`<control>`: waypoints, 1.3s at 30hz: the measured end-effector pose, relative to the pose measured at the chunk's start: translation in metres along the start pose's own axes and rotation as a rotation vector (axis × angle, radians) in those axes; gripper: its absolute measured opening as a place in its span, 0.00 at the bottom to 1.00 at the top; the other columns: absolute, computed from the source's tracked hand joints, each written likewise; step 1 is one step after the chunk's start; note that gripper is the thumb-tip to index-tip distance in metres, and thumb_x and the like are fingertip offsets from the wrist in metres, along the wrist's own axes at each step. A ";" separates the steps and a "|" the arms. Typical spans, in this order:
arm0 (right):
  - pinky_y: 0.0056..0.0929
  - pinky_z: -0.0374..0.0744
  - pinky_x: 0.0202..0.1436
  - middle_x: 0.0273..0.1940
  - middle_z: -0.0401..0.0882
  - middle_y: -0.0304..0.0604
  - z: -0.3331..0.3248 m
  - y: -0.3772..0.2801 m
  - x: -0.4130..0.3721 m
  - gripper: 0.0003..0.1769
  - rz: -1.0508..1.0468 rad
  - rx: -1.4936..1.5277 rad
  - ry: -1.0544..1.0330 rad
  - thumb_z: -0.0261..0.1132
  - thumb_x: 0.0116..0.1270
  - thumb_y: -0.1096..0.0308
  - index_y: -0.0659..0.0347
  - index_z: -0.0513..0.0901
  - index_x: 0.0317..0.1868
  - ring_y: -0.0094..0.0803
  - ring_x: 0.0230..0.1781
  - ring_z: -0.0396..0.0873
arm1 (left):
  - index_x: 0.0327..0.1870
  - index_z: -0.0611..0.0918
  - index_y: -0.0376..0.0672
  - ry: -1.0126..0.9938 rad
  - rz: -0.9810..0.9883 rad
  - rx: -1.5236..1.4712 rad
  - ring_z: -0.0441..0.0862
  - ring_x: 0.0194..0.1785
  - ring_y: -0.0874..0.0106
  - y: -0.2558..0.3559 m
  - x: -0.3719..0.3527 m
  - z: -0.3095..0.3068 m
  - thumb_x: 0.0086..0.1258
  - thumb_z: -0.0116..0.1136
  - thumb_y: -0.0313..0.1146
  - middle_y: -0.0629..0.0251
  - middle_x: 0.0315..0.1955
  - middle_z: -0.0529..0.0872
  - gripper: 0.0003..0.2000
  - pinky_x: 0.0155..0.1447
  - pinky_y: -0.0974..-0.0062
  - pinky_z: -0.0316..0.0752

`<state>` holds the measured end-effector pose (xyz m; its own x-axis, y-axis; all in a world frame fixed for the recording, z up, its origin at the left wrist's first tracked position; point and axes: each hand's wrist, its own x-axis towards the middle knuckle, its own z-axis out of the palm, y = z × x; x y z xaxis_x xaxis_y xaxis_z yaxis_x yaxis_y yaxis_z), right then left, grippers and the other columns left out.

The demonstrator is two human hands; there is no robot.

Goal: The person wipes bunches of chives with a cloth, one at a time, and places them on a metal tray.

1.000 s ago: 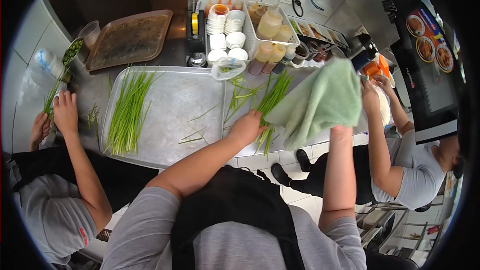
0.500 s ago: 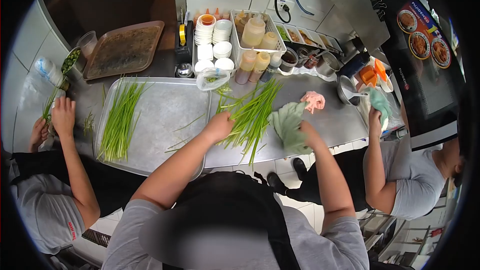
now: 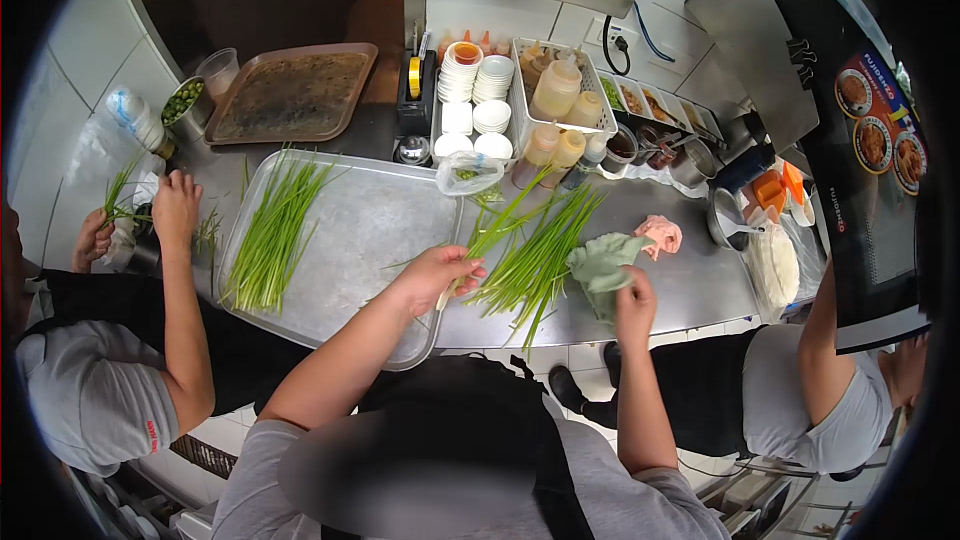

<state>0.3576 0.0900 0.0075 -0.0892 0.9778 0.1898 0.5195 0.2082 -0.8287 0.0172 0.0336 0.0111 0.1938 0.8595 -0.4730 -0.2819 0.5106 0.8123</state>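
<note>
Between the fingers and thumb of my left hand (image 3: 448, 276) are a few long green stalks, held at their pale ends over the right edge of the metal tray (image 3: 385, 215). Just right of it, a loose pile of green stalks (image 3: 540, 255) lies on the steel counter (image 3: 680, 285). My right hand (image 3: 635, 300) pinches the lower right part of a crumpled green cloth (image 3: 603, 265), close to the counter's front edge. Beyond the cloth lies a pink cloth (image 3: 659, 236). Another bundle of green stalks (image 3: 278, 235) rests on the tray's left side.
A co-worker's hands (image 3: 176, 208) handle greens at the left. Another person (image 3: 800, 390) stands at the right. Behind are a brown tray (image 3: 295, 95), white cups (image 3: 492, 80), a basket of bottles (image 3: 565, 85), sauce bottles (image 3: 540, 150) and a metal bowl (image 3: 727, 218).
My left hand has picked up a few stalks. The green cloth is bunched smaller near my right hand. The right-hand person's hand and green cloth have left the counter's right end. The view has shifted.
</note>
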 end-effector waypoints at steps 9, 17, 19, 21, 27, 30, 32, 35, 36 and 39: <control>0.41 0.69 0.67 0.57 0.77 0.46 0.041 -0.070 0.015 0.22 0.692 1.489 -0.476 0.49 0.75 0.57 0.61 0.71 0.62 0.40 0.60 0.74 | 0.51 0.79 0.37 -0.010 0.075 -0.044 0.79 0.38 0.79 0.006 0.009 0.012 0.76 0.51 0.34 0.67 0.37 0.82 0.11 0.46 0.80 0.78; 0.27 0.83 0.47 0.51 0.80 0.42 0.105 -0.072 -0.008 0.18 0.618 1.376 -0.389 0.56 0.68 0.80 0.58 0.74 0.57 0.30 0.47 0.82 | 0.51 0.78 0.41 -0.008 0.189 0.084 0.76 0.33 0.83 0.006 0.003 0.024 0.76 0.50 0.31 0.70 0.35 0.82 0.09 0.39 0.85 0.73; 0.27 0.83 0.46 0.48 0.81 0.42 0.115 -0.075 -0.011 0.15 0.624 1.341 -0.395 0.61 0.68 0.75 0.60 0.76 0.54 0.29 0.44 0.82 | 0.48 0.77 0.42 -0.013 0.251 0.064 0.73 0.31 0.84 0.000 0.007 0.026 0.75 0.51 0.31 0.71 0.34 0.82 0.07 0.36 0.86 0.70; 0.26 0.83 0.46 0.46 0.82 0.42 0.120 -0.078 -0.014 0.14 0.676 1.309 -0.385 0.62 0.67 0.74 0.61 0.77 0.53 0.29 0.43 0.82 | 0.47 0.77 0.41 0.000 0.269 0.070 0.73 0.30 0.84 -0.007 0.011 0.028 0.75 0.51 0.30 0.71 0.33 0.82 0.06 0.35 0.86 0.69; 0.26 0.82 0.44 0.41 0.83 0.41 0.134 -0.084 -0.024 0.09 0.740 1.066 -0.389 0.63 0.67 0.73 0.63 0.80 0.46 0.28 0.39 0.82 | 0.44 0.76 0.38 0.033 0.351 0.331 0.73 0.29 0.83 -0.029 0.023 0.018 0.73 0.51 0.26 0.70 0.31 0.81 0.04 0.34 0.83 0.69; 0.27 0.82 0.44 0.40 0.83 0.41 0.142 -0.079 -0.024 0.07 0.733 1.085 -0.341 0.62 0.68 0.74 0.63 0.81 0.45 0.28 0.38 0.82 | 0.43 0.76 0.37 0.040 0.400 0.445 0.74 0.30 0.81 -0.036 0.019 0.016 0.72 0.51 0.25 0.69 0.30 0.81 0.04 0.36 0.81 0.71; 0.28 0.82 0.43 0.40 0.83 0.41 0.145 -0.079 -0.025 0.06 0.733 1.120 -0.310 0.61 0.68 0.74 0.63 0.81 0.44 0.29 0.39 0.82 | 0.42 0.76 0.36 0.046 0.435 0.469 0.75 0.31 0.81 -0.041 0.016 0.013 0.72 0.51 0.25 0.69 0.30 0.81 0.04 0.37 0.80 0.72; 0.29 0.82 0.43 0.39 0.83 0.42 0.145 -0.084 -0.023 0.06 0.737 1.141 -0.262 0.59 0.68 0.74 0.63 0.80 0.44 0.30 0.38 0.83 | 0.41 0.75 0.36 0.047 0.447 0.495 0.77 0.34 0.79 -0.039 0.010 0.004 0.72 0.51 0.25 0.67 0.31 0.82 0.03 0.40 0.80 0.72; 0.30 0.82 0.42 0.38 0.83 0.42 0.143 -0.086 -0.022 0.06 0.717 1.130 -0.300 0.59 0.68 0.74 0.63 0.80 0.43 0.30 0.38 0.83 | 0.41 0.75 0.36 0.031 0.432 0.459 0.78 0.35 0.79 -0.038 0.006 0.000 0.72 0.51 0.24 0.66 0.32 0.83 0.02 0.42 0.80 0.72; 0.31 0.82 0.42 0.38 0.83 0.41 0.139 -0.085 -0.013 0.06 0.705 1.113 -0.268 0.59 0.68 0.73 0.62 0.80 0.43 0.31 0.37 0.82 | 0.40 0.74 0.36 0.002 0.404 0.448 0.79 0.37 0.79 -0.030 -0.015 -0.009 0.72 0.50 0.25 0.64 0.33 0.84 0.02 0.44 0.80 0.72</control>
<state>0.1964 0.0627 0.0024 -0.3195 0.8322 -0.4532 -0.4271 -0.5533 -0.7152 0.0146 0.0053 -0.0094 0.1519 0.9836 -0.0977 0.0911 0.0845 0.9922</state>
